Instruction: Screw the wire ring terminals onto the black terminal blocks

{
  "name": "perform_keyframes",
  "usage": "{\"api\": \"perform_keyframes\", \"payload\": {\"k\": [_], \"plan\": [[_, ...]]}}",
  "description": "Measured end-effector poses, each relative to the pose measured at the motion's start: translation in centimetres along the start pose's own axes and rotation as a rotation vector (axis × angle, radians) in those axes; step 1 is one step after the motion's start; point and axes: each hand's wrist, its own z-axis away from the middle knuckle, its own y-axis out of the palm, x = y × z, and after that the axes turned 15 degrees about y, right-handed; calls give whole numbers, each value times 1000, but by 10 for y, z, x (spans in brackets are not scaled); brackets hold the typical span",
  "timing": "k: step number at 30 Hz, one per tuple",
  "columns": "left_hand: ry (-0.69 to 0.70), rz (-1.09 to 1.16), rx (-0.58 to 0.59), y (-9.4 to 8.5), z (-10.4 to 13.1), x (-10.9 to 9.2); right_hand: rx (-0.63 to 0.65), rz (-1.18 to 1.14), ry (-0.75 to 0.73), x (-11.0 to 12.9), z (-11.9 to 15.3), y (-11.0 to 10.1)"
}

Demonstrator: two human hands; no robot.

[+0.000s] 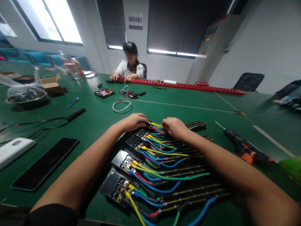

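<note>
Several black terminal blocks lie in a stack of rows before me, with yellow, blue, red and green wires screwed to them. These wires run right toward long black strips with brass-coloured bars. My left hand is closed around the block end of the farthest row, its fingertips on the black housing. On the same row, my right hand is closed in a pinch where the yellow and red wires meet its fingers. The fingertips of the right hand are partly hidden.
A power screwdriver lies right of the rows. A black phone and a white power bank lie left. Across the green table, a person in a white jacket has both hands at a long red rail.
</note>
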Motion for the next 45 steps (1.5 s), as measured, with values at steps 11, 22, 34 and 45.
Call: {"api": "perform_keyframes", "payload": {"k": [11,22,34,45], "plan": [[-16,8,-19,1,-1,-1,-22,72,13,6,2,1],[-35,62,-53,0,0,-3,-34,76,9,7,-1,5],[-40,2,-50,-1,-2,-7,-12,69,-2,9,-6,1],[-56,61,-39,-3,-2,-12,-23,30,-8,4,-7,4]]}}
